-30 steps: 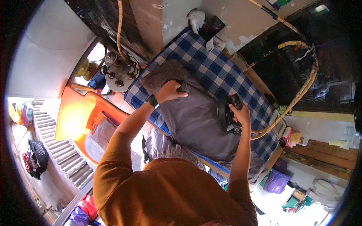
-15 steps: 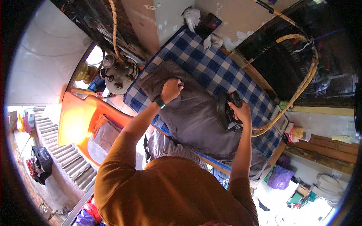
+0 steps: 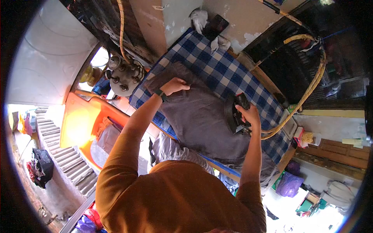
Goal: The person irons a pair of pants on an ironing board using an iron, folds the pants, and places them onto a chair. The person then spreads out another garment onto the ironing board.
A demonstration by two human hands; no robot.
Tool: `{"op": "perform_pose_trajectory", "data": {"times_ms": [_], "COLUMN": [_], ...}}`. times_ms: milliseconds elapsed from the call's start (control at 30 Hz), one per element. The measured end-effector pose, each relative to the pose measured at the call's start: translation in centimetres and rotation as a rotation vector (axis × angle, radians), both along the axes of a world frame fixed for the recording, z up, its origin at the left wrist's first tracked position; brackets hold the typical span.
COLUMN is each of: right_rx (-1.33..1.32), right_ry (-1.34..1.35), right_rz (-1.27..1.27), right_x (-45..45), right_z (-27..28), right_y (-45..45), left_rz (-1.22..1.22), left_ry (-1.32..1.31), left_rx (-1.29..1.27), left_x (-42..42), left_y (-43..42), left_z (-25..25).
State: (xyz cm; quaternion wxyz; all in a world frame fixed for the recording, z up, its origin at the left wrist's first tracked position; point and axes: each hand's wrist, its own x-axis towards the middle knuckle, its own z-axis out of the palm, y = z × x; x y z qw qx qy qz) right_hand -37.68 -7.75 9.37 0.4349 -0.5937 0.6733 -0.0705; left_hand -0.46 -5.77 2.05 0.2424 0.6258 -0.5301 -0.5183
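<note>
A dark grey garment (image 3: 202,120) lies lengthwise over a blue-and-white checked cloth (image 3: 211,58) on the table. My left hand (image 3: 175,86), with a band at the wrist, rests at the garment's upper left part, its fingers closed in a pinch on the fabric. My right hand (image 3: 250,115) is wrapped round the handle of a black iron (image 3: 233,114), which sits on the right part of the garment. A yellowish hose (image 3: 279,130) runs from the iron's rear up to the right. The iron's soleplate is hidden.
To the left stands an orange plastic tub (image 3: 75,124) with cloth inside, and behind it a round metal tank (image 3: 122,79) with valves. A dark phone-like object (image 3: 215,26) and white gloves (image 3: 199,19) lie at the table's far end. A purple bag (image 3: 289,183) is at lower right.
My left hand has shifted slightly and turned, its fingers now pointing more to the right over the garment. My right hand and the iron have barely moved.
</note>
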Motion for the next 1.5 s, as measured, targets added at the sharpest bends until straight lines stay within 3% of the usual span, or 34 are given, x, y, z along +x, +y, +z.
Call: {"op": "perform_pose_trajectory", "data": {"times_ms": [33, 100, 133, 267, 367, 400, 467, 500, 533, 567, 633, 667, 700, 733, 833, 933, 1067, 1167, 1233, 1267, 1333, 1367, 1400, 1433, 1500], "right_rx": [-0.002, 0.152, 0.171, 0.159, 0.21, 0.14, -0.088, -0.175, -0.12, -0.062, -0.006, 0.039, 0.001, -0.261, -0.192, -0.187, -0.262, -0.027, -0.124, -0.126, -0.326, -0.292, -0.26, -0.146, -0.003], "right_ry": [0.003, -0.219, -0.188, -0.139, -0.201, -0.1, 0.089, 0.139, 0.091, 0.039, -0.066, -0.163, -0.065, -0.013, 0.2, 0.105, 0.244, 0.192, 0.322, 0.325, 0.236, 0.218, 0.201, 0.22, 0.217], "right_rz": [0.004, 0.111, 0.216, 0.178, 0.102, -0.002, -0.101, -0.06, -0.046, -0.036, 0.078, 0.193, 0.28, 0.441, 0.697, 0.606, 0.362, 0.244, 0.133, 0.125, 0.269, 0.297, 0.32, 0.338, 0.432], "right_x": [-0.3, -1.5, -2.9, -2.2, -1.9, -0.9, 3.5, 6.1, 7.3, 8.6, 12.0, 14.1, 17.2, 18.8, 25.2, 25.0, 20.6, 16.1, 14.0, 13.5, 13.1, 13.2, 13.5, 14.0, 15.1], "right_z": [0.1, 0.5, -0.8, -0.1, -0.6, -0.4, 0.2, 2.0, 3.0, 3.6, 4.2, 4.8, 5.9, 2.3, 0.1, 0.3, -1.2, -2.0, -2.1, -1.2, 2.0, 3.0, 3.6, 3.5, 2.9], "right_y": [0.1, -0.3, -0.8, -0.3, -0.9, -0.1, 1.8, 3.0, 3.2, 3.1, 2.8, 2.7, 3.3, 4.0, 5.1, 2.8, -2.0, -5.4, -4.2, -3.0, 2.1, 4.2, 6.0, 7.5, 10.7], "left_rz": [0.004, -0.006, 0.081, 0.098, 0.095, 0.108, 0.417, 0.515, 0.724, 0.845, 0.615, 0.619, 0.579, 0.531, 0.632, 0.683, 0.714, 0.737, 1.004, 1.017, 0.93, 0.848, 0.846, 0.877, 0.891], "left_ry": [0.003, -0.255, -0.629, -0.895, -0.856, -0.847, -0.648, -0.673, -0.926, -1.02, -0.637, -0.643, -0.399, -0.156, 0.01, 0.156, 0.086, 0.0, -0.199, -0.083, 0.018, 0.114, 0.212, 0.284, 0.214], "left_rx": [-0.002, -0.129, -0.538, -0.768, -0.545, -0.542, -0.958, -0.672, -0.675, -0.701, -0.306, -0.309, -0.285, -0.259, -0.257, -0.349, -0.371, -0.368, -0.391, -0.065, -0.044, -0.032, -0.263, -0.326, -0.557], "left_x": [0.3, 0.5, -0.9, -2.5, -3.2, -2.7, 0.2, 2.2, 3.3, 5.0, 9.2, 10.5, 11.4, 12.0, 11.2, 12.2, 11.5, 10.2, 8.4, 8.5, 6.5, 5.6, 5.1, 5.4, 5.2], "left_y": [0.1, -0.4, 0.7, 3.1, 2.8, 3.1, 3.4, 4.2, 5.2, 5.7, 6.8, 6.6, 6.3, 6.1, 6.3, 6.8, 6.8, 6.6, 7.8, 8.5, 9.8, 10.0, 9.9, 9.5, 7.8], "left_z": [-0.9, -4.3, -5.8, -5.1, -4.8, -4.1, -2.5, -1.7, 0.8, 0.4, -5.9, -6.5, -6.8, -6.8, -3.8, -5.9, -6.5, -6.5, -5.0, -5.8, -3.9, -3.2, -5.4, -7.6, -6.5]}}
